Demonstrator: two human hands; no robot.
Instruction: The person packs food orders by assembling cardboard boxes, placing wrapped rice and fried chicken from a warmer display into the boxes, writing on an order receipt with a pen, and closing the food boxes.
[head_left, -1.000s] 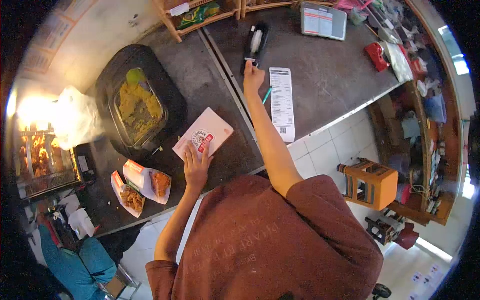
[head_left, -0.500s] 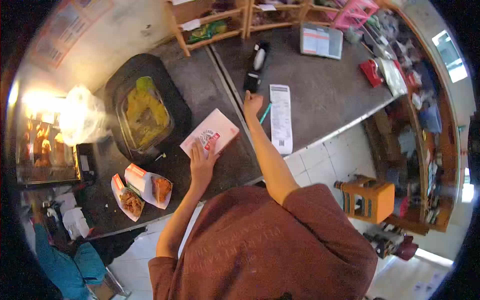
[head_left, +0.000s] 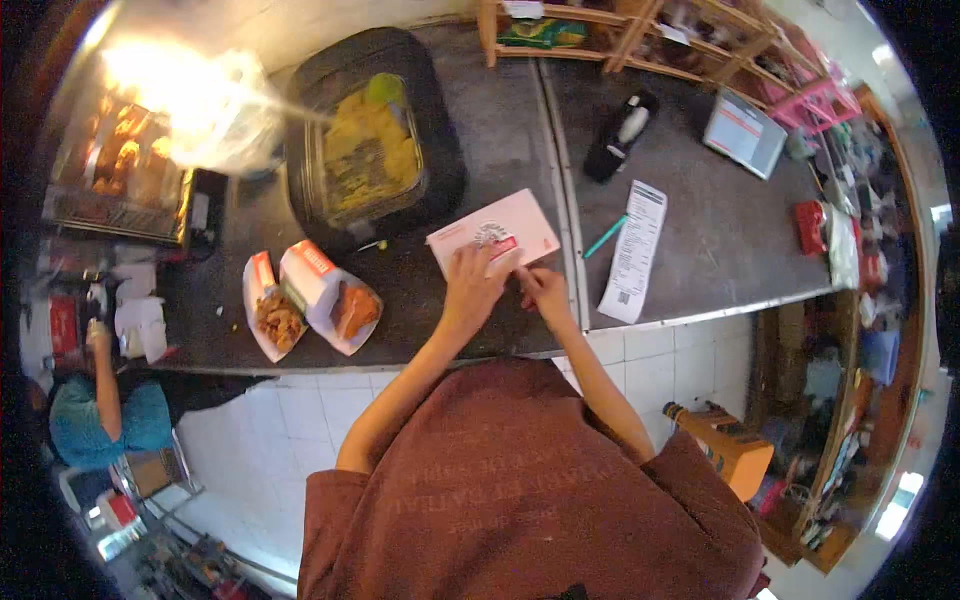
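A pale pink cardboard food box (head_left: 510, 215) with a printed logo sits closed on the dark counter. My left hand (head_left: 472, 285) lies across its lid near the front edge, fingers spread over the logo. My right hand (head_left: 545, 292) is curled at the box's near right side, fingertips close together; what is between them, if anything, is hidden. To the left, two paper sleeves hold fried food: a smaller one (head_left: 276, 318) with small brown pieces and a larger one (head_left: 325, 285) with a crisp fried piece.
Behind the box stands a black tub (head_left: 440, 130) with yellow food. On the right lie a long receipt (head_left: 635, 255), a teal pen (head_left: 606, 237), a black device (head_left: 620, 135) and a red stapler-like object (head_left: 810, 228). A lit display case (head_left: 120, 190) glows left. Another person's arm (head_left: 105, 385) shows far left.
My right hand has come back from beside the black device to the box's near edge. My left hand stays on the lid. The box has turned slightly; the camera view has shifted.
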